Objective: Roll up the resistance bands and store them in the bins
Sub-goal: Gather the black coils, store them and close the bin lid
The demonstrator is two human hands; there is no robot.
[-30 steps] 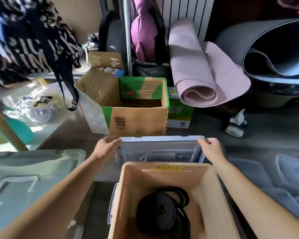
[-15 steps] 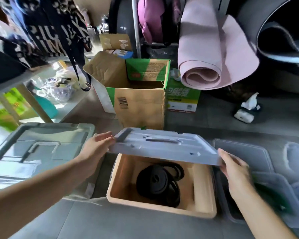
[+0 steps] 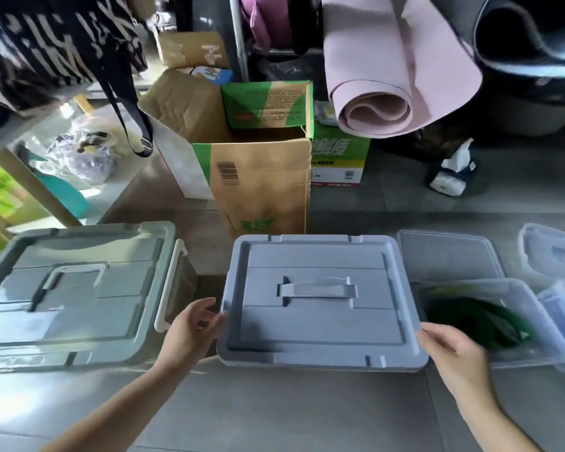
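Observation:
A grey lid (image 3: 320, 321) with a flat handle lies level over the middle bin and hides the bin and the black rolled bands inside it. My left hand (image 3: 190, 331) grips the lid's left edge with its fingertips. My right hand (image 3: 450, 350) holds the right edge near the front corner. To the right, a clear plastic bin (image 3: 509, 285) stands open with a green resistance band (image 3: 480, 321) lying in it.
A closed grey-green bin (image 3: 79, 288) with white latches stands at the left. Behind are an open cardboard box (image 3: 261, 190), a rolled pink mat (image 3: 388, 93) and a clear lid (image 3: 447, 256) on the floor. More clear containers (image 3: 555, 256) sit at the far right.
The lid was picked up from behind the tan bin, carried over it and lowered flat onto it, covering the black bands. The view has tilted down and back.

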